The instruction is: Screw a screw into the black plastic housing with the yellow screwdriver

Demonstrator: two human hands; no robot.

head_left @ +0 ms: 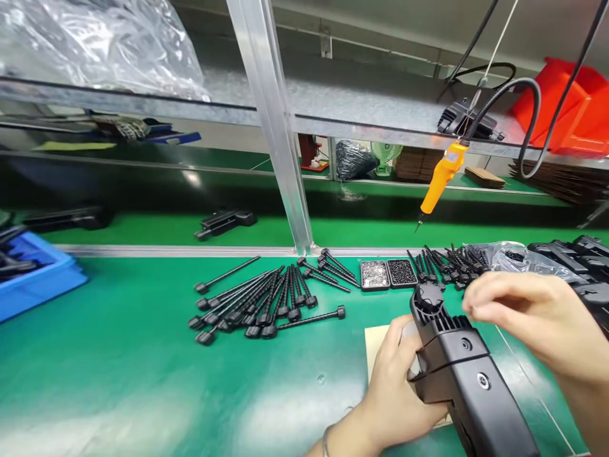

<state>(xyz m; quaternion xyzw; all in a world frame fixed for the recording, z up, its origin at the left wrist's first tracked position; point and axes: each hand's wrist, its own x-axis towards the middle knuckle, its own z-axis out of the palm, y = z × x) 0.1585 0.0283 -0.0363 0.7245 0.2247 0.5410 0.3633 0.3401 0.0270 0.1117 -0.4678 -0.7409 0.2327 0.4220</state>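
Note:
My left hand [392,387] is wrapped round the side of a black plastic housing [480,393], which is tilted and runs off the bottom edge. A round knob [429,297] sits at its upper end, and screws show in recesses on its face. Just right of that end, my right hand [533,317] is closed in a pinch; whatever its fingertips hold, if anything, is hidden. Under the left hand lies a pale sheet [375,346]. Beyond the housing are two small trays, one with clear pieces [374,275], one with black pieces [401,271].
Long black knobbed screws [257,301] lie piled on the green bench [143,381], with more screws [447,263] at the right. An orange electric screwdriver [442,178] hangs above. A blue bin [38,273] stands left, black housings [590,266] right. A metal post [276,127] rises mid-view.

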